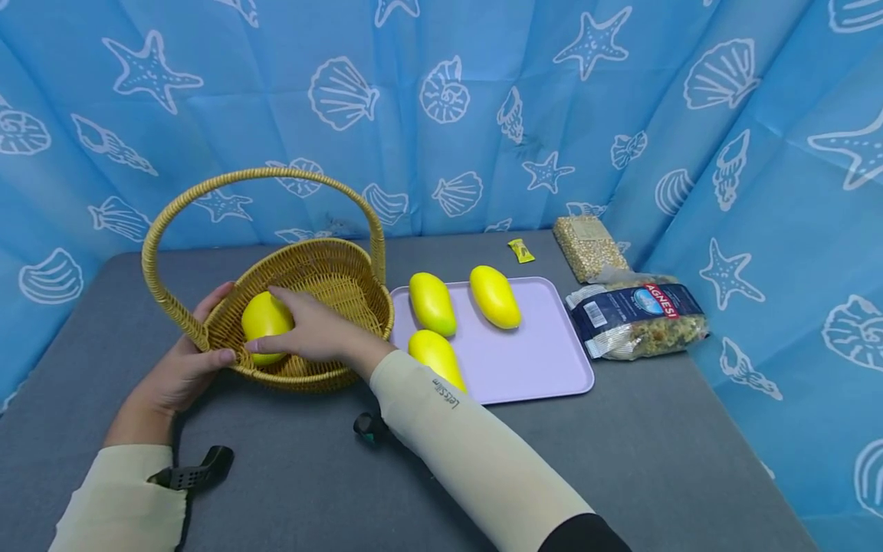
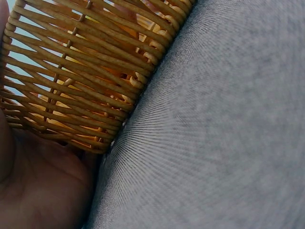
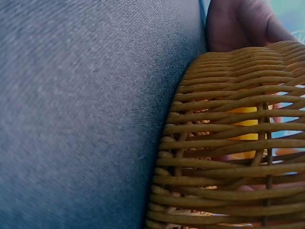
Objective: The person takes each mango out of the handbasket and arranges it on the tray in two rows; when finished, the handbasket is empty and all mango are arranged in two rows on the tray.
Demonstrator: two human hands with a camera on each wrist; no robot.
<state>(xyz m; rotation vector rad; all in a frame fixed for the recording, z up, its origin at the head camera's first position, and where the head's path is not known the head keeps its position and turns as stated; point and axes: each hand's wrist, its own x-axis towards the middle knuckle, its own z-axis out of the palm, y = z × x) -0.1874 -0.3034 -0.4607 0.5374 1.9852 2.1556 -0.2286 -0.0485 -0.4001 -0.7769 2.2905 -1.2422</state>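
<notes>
A wicker basket [image 1: 348, 295] with a tall hoop handle stands on the left of the table. My left hand [image 1: 181, 376] grips its left side, the thumb over the rim by the handle's foot. Inside, my right hand [image 1: 313, 326] holds a yellow mango [image 1: 264, 322] between thumb and fingers, near the left wall. The left wrist view shows the basket's woven side [image 2: 71, 71] against my palm [image 2: 47, 186]. Through the weave in the right wrist view, yellow of the mango [image 3: 245, 129] shows; its underside is hidden.
Right of the basket, a lilac tray [image 1: 531, 360] bears three yellow mangoes [image 1: 495, 297], one partly behind my right forearm. A small yellow wrapped candy [image 1: 520, 251] lies behind it. Farther right are a bag of grains [image 1: 589, 249] and an AGNESI pasta bag [image 1: 638, 318].
</notes>
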